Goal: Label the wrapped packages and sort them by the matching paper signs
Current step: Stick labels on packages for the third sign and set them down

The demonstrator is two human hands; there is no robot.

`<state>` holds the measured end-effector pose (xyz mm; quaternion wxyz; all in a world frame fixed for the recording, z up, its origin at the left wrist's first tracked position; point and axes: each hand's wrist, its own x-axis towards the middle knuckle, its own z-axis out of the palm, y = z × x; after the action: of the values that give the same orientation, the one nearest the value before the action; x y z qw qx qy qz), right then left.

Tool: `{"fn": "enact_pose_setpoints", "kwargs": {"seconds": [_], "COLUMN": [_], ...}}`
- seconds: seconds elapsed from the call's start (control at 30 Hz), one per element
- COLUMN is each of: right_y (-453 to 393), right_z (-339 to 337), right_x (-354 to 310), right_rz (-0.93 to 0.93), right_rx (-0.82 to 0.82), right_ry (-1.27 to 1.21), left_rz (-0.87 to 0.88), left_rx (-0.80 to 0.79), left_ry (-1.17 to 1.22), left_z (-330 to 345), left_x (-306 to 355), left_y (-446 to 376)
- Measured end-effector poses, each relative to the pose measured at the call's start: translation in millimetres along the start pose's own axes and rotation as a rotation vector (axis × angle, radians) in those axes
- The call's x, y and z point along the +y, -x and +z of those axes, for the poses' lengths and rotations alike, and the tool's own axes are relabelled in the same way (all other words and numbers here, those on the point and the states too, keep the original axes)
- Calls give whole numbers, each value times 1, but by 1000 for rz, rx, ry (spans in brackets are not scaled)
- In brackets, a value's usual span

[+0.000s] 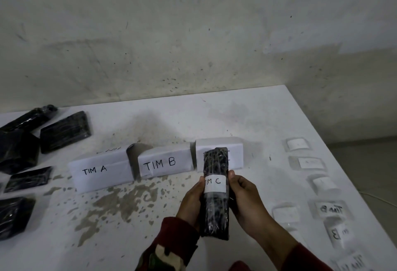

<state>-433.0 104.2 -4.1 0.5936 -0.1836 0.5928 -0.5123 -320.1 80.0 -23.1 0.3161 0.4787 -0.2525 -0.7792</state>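
Note:
A long black wrapped package [214, 210] is held upright above the table, with a white label [214, 184] reading "TIM C" stuck on its upper half. My left hand [191, 202] grips its left side and my right hand [245, 197] grips its right side, thumbs at the label's edges. Behind it stand three folded paper signs: "TIM A" [101, 172], "TIM B" [165, 161], and a third sign [234, 152] partly hidden by the package.
Several unlabelled black wrapped packages [64, 131] lie at the table's left. Several loose labels [330, 209] in clear tape lie along the right side near the table edge [343, 163]. A stained wall rises behind the white table.

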Motion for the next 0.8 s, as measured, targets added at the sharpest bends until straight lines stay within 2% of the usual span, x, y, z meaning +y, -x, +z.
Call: {"fn": "enact_pose_setpoints", "kwargs": {"seconds": [0.2, 0.33, 0.4, 0.5, 0.6, 0.8], "right_y": [-1, -2, -1, 3, 10, 9], "right_z": [5, 5, 3, 0, 5, 7], "right_x": [-3, -5, -6, -4, -1, 1], "right_rz": [81, 116, 78, -125, -282, -149], "right_rx": [-54, -46, 19, 201, 225, 144], "right_ry": [-107, -28, 93, 274, 389, 341], "left_rz": [40, 60, 111, 209, 260, 237], "left_rx": [28, 35, 65, 109, 149, 148], "left_ry": [17, 39, 23, 2, 17, 30], "left_z": [4, 7, 8, 11, 16, 15], "left_x": [-1, -3, -2, 1, 2, 1], "left_y": [1, 2, 3, 6, 8, 12]}}
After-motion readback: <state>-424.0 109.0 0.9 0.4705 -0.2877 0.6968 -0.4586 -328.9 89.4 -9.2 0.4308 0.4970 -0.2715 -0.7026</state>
